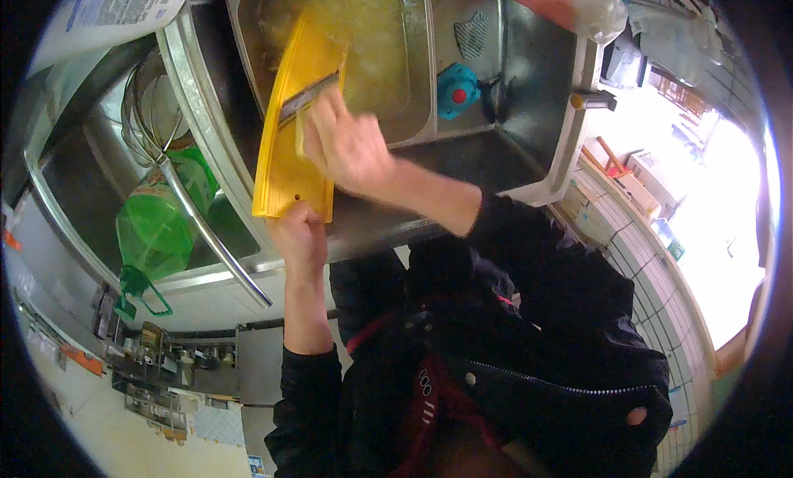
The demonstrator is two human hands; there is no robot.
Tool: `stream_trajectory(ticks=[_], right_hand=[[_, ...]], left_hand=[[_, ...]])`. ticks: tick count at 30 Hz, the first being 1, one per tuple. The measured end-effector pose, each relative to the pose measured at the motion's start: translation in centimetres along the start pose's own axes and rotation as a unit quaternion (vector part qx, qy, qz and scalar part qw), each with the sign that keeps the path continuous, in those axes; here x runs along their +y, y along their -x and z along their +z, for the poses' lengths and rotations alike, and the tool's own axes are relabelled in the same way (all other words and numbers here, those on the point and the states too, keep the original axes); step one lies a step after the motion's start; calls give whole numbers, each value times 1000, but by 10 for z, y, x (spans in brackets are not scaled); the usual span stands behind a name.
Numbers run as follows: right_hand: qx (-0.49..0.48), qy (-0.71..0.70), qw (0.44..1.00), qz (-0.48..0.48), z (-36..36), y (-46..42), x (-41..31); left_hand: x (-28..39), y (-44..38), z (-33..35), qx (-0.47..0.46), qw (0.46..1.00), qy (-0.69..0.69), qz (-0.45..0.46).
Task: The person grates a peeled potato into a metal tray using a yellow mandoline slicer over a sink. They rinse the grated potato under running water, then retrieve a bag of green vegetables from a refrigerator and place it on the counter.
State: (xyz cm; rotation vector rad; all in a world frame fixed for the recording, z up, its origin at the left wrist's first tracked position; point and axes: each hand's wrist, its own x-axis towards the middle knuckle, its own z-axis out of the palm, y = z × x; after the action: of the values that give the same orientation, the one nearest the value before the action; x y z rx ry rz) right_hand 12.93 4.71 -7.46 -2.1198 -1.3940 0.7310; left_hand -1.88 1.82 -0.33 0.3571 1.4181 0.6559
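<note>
My left hand (302, 236) grips the lower end of a yellow mandoline slicer (297, 162), just below its small hole. The slicer slants upward, its far end reaching over a rectangular tub (427, 63) of cloudy yellowish water. Pale pieces in that water are too blurred to name. My right hand (353, 143), smeared by motion, lies over the slicer beside the slanting metal blade (306, 98). Between its fingers and the slicer shows a pale yellow piece of food (302, 131), possibly a potato; most of it is hidden by the hand.
The tub sits in a stainless steel sink (533, 94), with a blue object with a red button (458, 90) to its right. In the left basin lie a green plastic bottle (158, 224) and a long-handled wire strainer (204, 224). A white container (118, 13) bears writing.
</note>
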Motion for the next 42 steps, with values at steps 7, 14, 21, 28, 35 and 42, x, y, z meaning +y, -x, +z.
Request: stream_trajectory(ticks=[7, 14, 21, 28, 35, 42], right_hand=[[-108, -1, 990, 86, 4, -51, 36], [-122, -135, 960, 212, -11, -72, 35], [-17, 63, 997, -47, 24, -3, 30], [30, 68, 994, -74, 12, 25, -4], [-66, 39, 996, -50, 26, -1, 26], [-44, 3, 996, 81, 25, -68, 66]], left_hand=[[-15, -6, -14, 76, 994, 60, -41], [-8, 0, -1, 43, 998, 40, -22], [-9, -4, -21, 2, 999, 26, -43], [9, 4, 8, 20, 999, 0, -32], [-6, -7, -17, 15, 998, 40, -53], [-16, 4, -9, -13, 1000, 2, -24]])
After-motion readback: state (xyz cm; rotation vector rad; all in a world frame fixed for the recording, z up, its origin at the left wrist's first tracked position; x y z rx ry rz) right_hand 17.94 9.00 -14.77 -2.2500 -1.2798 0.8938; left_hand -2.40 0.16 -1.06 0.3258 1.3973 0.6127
